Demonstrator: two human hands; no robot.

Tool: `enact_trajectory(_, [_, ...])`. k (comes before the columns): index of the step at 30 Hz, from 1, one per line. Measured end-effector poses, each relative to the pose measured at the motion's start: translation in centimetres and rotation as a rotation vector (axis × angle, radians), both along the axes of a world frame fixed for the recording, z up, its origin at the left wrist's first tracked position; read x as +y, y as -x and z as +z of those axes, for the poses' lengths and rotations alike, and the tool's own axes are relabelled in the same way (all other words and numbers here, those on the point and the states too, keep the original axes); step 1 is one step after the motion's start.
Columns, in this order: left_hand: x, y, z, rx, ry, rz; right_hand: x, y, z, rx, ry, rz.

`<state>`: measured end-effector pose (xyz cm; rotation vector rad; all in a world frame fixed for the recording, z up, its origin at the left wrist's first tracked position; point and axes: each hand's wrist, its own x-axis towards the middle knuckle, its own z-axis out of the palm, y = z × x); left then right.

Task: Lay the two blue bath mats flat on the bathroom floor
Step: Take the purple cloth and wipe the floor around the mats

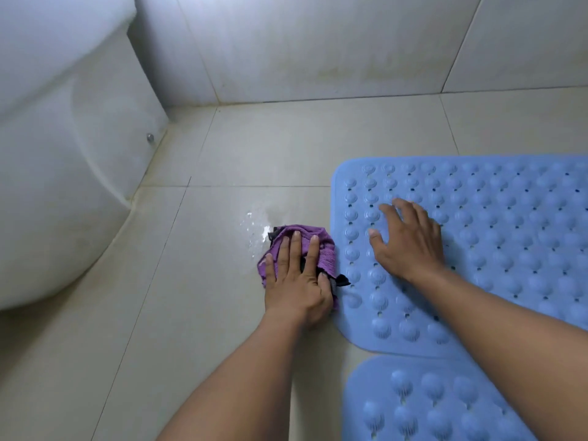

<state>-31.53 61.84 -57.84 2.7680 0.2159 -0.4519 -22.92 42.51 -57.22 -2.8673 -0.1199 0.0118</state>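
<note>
Grip-wise, your two hands are doing different jobs. Your left hand (294, 281) is pressed flat over a bunched purple cloth (318, 246), fingers stretched out on top and the thumb side curled into the fabric, so it's more pinned to the floor than held in a fist. That suits wiping: the wet, whitish patch (257, 229) sits at about 11 o'clock from the cloth, right where a forward push would carry it.

Your right hand (409, 238) has nothing in it. It's open, fingers spread, palm down on the far blue mat (509, 224), near its left edge. My guess is you're using it to press the suction side down and keep the mat from sliding while you lean on it.

That mat is lying flat on the floor tiles (197, 313) at roughly 3 o'clock from the cloth, its left edge just beside the cloth. The near blue mat (423, 405) is at 5 o'clock, also down on the floor, its top edge meeting or slightly overlapping the first mat's lower corner; I can't tell which. Its right side is hidden under your forearm and runs out of frame.

So both mats look basically laid. What's left seems to be mopping up that damp spot by the white fixture (63, 186) at 9 o'clock.
</note>
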Motion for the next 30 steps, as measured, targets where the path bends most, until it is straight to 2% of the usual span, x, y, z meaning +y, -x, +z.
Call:
enact_trajectory(5, [0.5, -6.5, -0.1, -0.017, 0.005, -0.039, -1.8, -5.8, -1.4, 0.064, 0.065, -0.086])
enact_trajectory(9, [0.7, -11.1, 0.0, -0.037, -0.009, -0.070, -1.8, -5.5, -3.2, -0.033, 0.065, -0.090])
enact_trajectory(16, [0.5, -20.2, 1.0, 0.004, -0.043, -0.117, -1.5, -5.7, -3.5, -0.066, 0.062, -0.105])
enact_trajectory(20, [-2.1, -21.0, 1.8, -0.275, -0.170, 0.000, -1.9, -6.5, -3.1, -0.066, 0.061, -0.110])
enact_trajectory(22, [-4.5, -19.1, 1.8, -0.322, -0.141, 0.100, -2.1, -6.4, -3.1, -0.062, 0.059, -0.117])
enact_trajectory(24, [-5.9, -17.8, 0.9, -0.240, -0.080, 0.104, -2.1, -6.1, -3.1, -0.055, 0.061, -0.120])
enact_trajectory(30, [-3.9, -23.4, 0.4, -0.198, 0.049, -0.079, -1.9, -6.7, -3.1, -0.095, 0.031, -0.114])
